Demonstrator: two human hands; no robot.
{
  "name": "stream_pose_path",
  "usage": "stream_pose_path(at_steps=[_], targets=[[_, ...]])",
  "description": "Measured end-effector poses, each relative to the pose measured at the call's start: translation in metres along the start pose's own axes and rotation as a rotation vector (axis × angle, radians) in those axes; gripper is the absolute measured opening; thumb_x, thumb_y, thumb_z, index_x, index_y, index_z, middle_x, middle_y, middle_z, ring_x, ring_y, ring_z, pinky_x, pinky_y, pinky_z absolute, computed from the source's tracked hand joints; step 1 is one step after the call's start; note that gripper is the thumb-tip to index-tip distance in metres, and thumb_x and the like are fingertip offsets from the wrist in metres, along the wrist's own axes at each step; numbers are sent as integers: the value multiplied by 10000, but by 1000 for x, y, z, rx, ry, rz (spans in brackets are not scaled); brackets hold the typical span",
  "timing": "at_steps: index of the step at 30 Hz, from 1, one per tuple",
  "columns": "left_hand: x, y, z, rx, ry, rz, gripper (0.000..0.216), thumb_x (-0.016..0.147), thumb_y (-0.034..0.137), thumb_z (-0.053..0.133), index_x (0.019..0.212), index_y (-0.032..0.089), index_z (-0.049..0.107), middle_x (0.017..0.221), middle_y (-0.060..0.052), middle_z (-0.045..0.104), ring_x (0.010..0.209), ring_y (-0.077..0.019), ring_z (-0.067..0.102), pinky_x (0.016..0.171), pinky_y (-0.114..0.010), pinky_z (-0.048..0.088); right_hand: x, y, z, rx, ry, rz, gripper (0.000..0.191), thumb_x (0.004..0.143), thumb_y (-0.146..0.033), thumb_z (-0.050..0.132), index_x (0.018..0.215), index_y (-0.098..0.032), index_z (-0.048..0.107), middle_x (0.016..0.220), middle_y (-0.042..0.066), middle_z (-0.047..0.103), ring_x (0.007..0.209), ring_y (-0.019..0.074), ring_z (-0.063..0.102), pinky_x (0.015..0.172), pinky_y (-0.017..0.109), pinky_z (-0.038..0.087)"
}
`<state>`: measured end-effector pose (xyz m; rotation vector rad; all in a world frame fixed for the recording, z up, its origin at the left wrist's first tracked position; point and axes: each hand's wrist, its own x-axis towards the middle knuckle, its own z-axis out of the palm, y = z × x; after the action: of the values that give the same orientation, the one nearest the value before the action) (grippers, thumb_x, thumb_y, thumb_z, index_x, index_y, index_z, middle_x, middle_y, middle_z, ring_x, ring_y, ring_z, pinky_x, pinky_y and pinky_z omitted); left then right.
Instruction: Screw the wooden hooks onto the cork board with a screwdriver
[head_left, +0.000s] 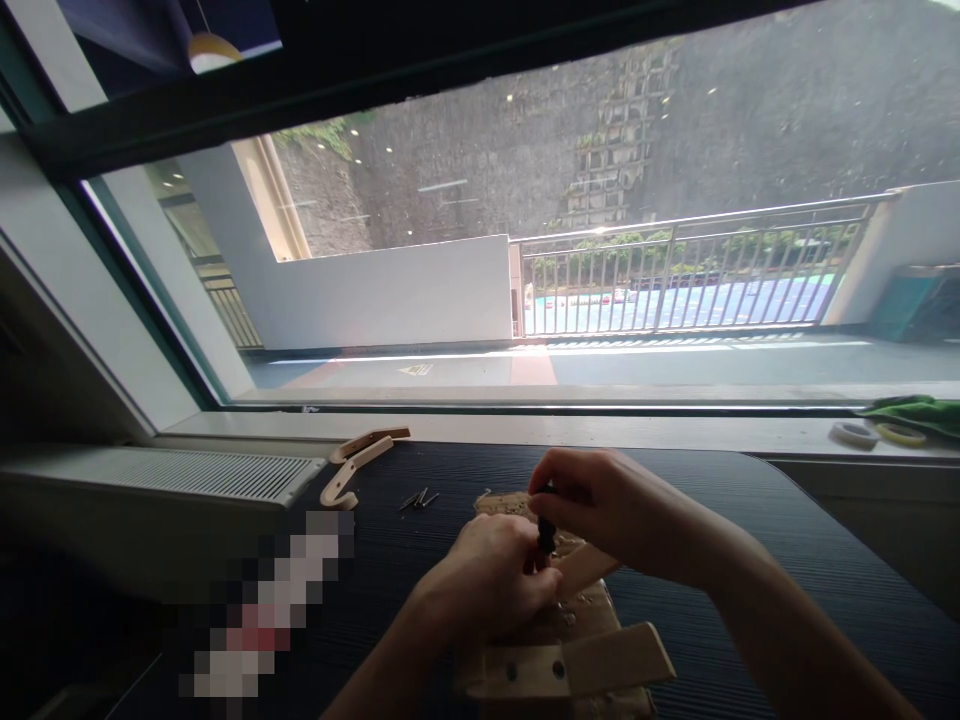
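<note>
My right hand point(589, 490) grips a short black-handled tool, seemingly a screwdriver point(547, 525), held upright with its tip pointing down. Close against it, my left hand point(495, 570) is closed, its fingers curled around the tool's lower end; what they pinch is hidden. Under both hands lies a rough brown wooden board point(589, 610) with carved marks. A pale wooden hook piece point(589, 568) sticks out from beneath my hands to the right. Nearer to me, another wooden hook piece point(611, 660) lies across the board, with two dark round spots on its flat part.
Several loose screws point(420, 498) lie on the dark table point(750, 560). Two pale wooden hooks point(364, 460) rest at its far left, by a white vented radiator cover point(217, 475). Tape rolls point(855, 434) and a green cloth point(915, 412) are on the windowsill. A blurred patch covers the left.
</note>
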<state>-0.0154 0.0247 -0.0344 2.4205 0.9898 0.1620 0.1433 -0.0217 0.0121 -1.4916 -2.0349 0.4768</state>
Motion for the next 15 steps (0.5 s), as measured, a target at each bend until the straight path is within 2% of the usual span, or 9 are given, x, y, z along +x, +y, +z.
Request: stream_pose_path(at_steps=[5, 9, 15], targets=[[-2, -13, -16, -281, -144, 76, 246, 758, 369, 556, 797, 145, 650, 722, -1, 595, 645, -125, 499, 541, -215, 348, 2, 3, 4, -51, 31, -19, 225, 854, -381, 494, 854, -209, 639, 627, -21, 573, 562, 92, 441, 497, 214, 273], [-7, -25, -30, -428, -120, 77, 290, 804, 351, 528, 954, 142, 662, 858, -24, 634, 764, -141, 542, 668, -229, 408, 0, 4, 2, -65, -14, -32, 231, 862, -389, 481, 876, -224, 642, 635, -28, 563, 548, 86, 425, 482, 215, 255], [-7, -33, -16, -488, -180, 57, 293, 787, 336, 564, 977, 141, 673, 873, -42, 649, 766, -150, 557, 663, -234, 424, 0, 6, -2, -141, -51, -19, 263, 876, -370, 450, 797, -202, 637, 602, -24, 541, 536, 89, 412, 478, 231, 238]])
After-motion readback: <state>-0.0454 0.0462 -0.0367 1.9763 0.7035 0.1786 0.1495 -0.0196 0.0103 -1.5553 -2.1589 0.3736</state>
